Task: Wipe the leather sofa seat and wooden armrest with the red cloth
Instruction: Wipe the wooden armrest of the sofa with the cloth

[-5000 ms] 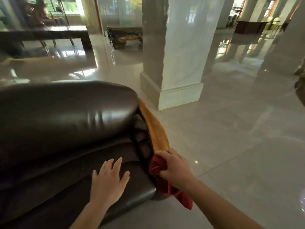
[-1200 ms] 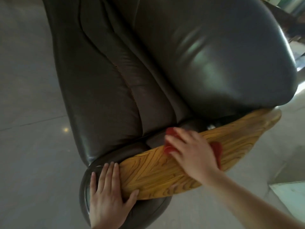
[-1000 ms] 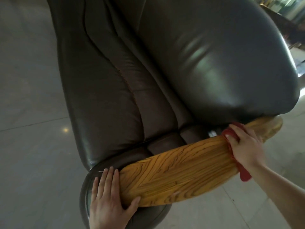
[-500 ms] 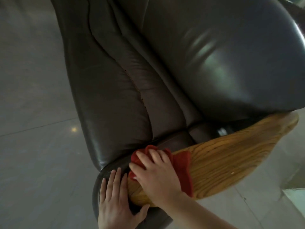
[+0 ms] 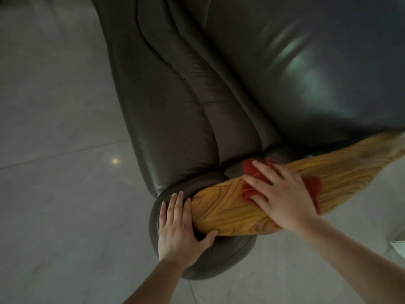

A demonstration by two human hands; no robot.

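A dark leather sofa fills the upper middle; its seat cushion (image 5: 179, 119) runs down toward me and the glossy backrest (image 5: 317, 69) bulges at upper right. The wooden armrest (image 5: 230, 207), light with dark grain, lies across the sofa's near end. My right hand (image 5: 282, 194) presses the red cloth (image 5: 315, 185) flat on the middle of the armrest; the cloth shows past the fingers and behind the palm. My left hand (image 5: 177, 229) rests flat on the leather arm end, thumb hooked under the wood's near tip.
Pale polished floor tiles (image 5: 54, 194) surround the sofa at left and below, with a small light reflection (image 5: 115, 160). A pale corner of a pillar base (image 5: 397, 246) shows at the right edge.
My right hand has slid the red cloth from the armrest's near tip back toward its middle. The left hand stays put on the arm end.
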